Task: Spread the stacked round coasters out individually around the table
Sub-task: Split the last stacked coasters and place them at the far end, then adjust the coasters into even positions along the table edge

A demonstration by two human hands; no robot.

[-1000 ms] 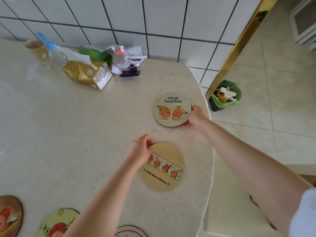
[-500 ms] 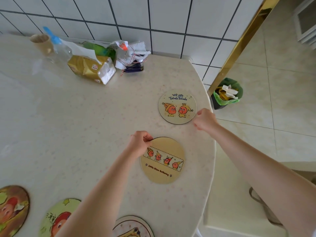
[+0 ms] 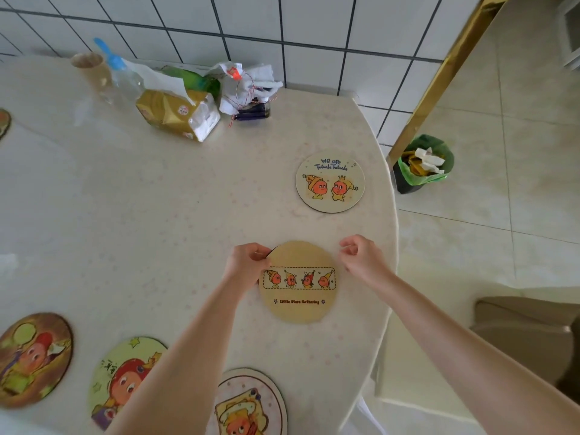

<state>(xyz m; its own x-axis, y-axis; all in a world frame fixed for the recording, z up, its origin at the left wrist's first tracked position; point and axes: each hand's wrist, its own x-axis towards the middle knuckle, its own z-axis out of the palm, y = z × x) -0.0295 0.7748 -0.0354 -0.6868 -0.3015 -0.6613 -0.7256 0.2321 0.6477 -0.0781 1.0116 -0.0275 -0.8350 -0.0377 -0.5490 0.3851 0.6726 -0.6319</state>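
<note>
Most coasters are lying singly around the bench (image 3: 125,215), and the left hand (image 3: 246,268) is pinching the left edge of the tan coaster (image 3: 298,296), possibly still stacked, near the right rim, while the right hand (image 3: 361,259) is hovering loosely curled, holding nothing.

Left hand (image 3: 248,267) covers the upper-left rim of the tan round "Little Stars Gathering" coaster (image 3: 298,282), so can't tell if more coasters sit underneath. Nearer than it, the pale round coaster with a yellow cartoon figure (image 3: 251,403) is cut off by the bottom edge, left forearm overlapping its left side.
</note>
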